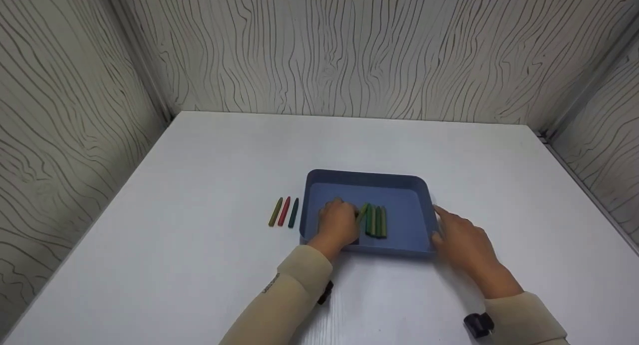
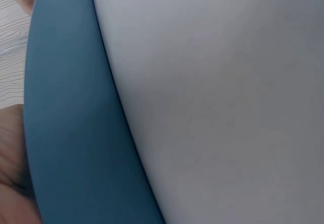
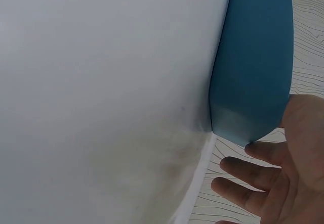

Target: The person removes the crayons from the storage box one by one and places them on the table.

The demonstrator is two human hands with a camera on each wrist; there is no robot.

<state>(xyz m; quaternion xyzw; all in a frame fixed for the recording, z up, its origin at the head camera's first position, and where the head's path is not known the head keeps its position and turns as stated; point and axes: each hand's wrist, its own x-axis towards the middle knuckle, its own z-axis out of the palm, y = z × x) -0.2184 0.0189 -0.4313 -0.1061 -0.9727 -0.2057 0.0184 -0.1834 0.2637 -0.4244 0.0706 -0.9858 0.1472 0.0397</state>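
A blue tray (image 1: pixel 419 185) sits in the middle of the white table (image 1: pixel 209 150). Several green crayons (image 1: pixel 377 221) lie side by side inside it. My left hand (image 1: pixel 349 216) reaches into the tray's left half and pinches one more green crayon (image 1: pixel 362 211), tilted, next to that row. My right hand (image 1: pixel 442 225) rests with straight fingers against the tray's right wall. The left wrist view shows only the tray's wall (image 2: pixel 66 123) and the table. In the right wrist view the spread fingers (image 3: pixel 253 176) lie beside the tray's corner (image 3: pixel 253 72).
Three crayons lie on the table just left of the tray: an olive one (image 1: pixel 275 211), a red one (image 1: pixel 284 211) and a dark green one (image 1: pixel 293 212). Wood-grain walls (image 1: pixel 349 50) close the table in at the back and on both sides.
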